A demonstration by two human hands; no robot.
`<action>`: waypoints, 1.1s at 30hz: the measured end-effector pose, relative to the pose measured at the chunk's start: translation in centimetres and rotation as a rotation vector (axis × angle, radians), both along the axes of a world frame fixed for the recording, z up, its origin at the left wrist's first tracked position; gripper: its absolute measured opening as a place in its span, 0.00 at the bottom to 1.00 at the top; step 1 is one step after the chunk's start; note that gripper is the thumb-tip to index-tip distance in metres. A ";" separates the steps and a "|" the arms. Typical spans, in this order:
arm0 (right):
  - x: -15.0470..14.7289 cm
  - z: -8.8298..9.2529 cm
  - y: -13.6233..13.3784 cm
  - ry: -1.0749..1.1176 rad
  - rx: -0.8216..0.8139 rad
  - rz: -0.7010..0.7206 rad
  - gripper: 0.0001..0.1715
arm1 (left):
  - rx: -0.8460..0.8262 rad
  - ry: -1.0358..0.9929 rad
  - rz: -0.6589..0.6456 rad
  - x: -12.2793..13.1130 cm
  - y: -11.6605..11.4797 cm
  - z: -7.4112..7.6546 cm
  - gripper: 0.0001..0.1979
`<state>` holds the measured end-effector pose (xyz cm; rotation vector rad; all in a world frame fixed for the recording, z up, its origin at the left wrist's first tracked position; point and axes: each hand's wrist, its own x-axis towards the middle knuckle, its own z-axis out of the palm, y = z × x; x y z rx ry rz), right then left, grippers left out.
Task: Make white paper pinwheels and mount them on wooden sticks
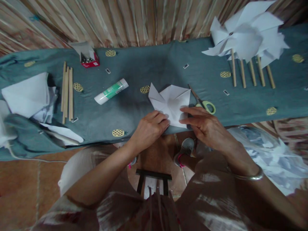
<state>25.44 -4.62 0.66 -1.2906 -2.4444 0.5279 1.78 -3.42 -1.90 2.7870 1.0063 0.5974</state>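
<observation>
A white paper pinwheel (171,102), partly folded with pointed flaps standing up, lies at the front edge of the cloth-covered table. My left hand (152,127) has its fingers curled together, pinching the paper's lower left side. On the right side, my right hand (204,123) grips the edge between its extended fingers and thumb; the thumb is mostly hidden. Just beyond that hand are scissors (208,106) with light green handles, their blades partly behind the paper. A glue stick (112,91) with a green label rests to the left.
Finished pinwheels (247,35) on wooden sticks lie at the far right. Loose wooden sticks (66,93), white paper sheets (27,94) and an open red box (90,62) of small metal pieces sit on the left. A plastic bag (271,154) of white paper is below the table at right.
</observation>
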 end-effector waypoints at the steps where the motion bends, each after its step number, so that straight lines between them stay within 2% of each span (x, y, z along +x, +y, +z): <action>1: 0.1 0.2 -0.1 -0.001 -0.016 0.001 0.23 | 0.002 0.000 -0.003 0.0 0.0 0.0 0.09; 5: 0.9 0.7 -0.1 0.068 -0.092 0.012 0.19 | 0.006 0.000 -0.007 0.0 0.0 -0.1 0.08; 11: 1.8 0.9 0.2 0.215 -0.172 -0.107 0.18 | 0.044 0.004 -0.011 0.0 0.0 -0.1 0.05; 16: 1.2 0.4 0.2 0.229 -0.231 -0.118 0.20 | 0.055 -0.054 -0.016 -0.2 0.0 -0.1 0.05; 23: 0.2 0.3 0.6 0.396 -0.316 -0.137 0.05 | 0.021 -0.118 -0.009 -0.3 -0.3 0.2 0.07; 33: -0.6 -0.2 2.1 0.441 -0.333 -0.193 0.05 | -0.039 -0.103 0.009 -0.4 -0.5 0.5 0.08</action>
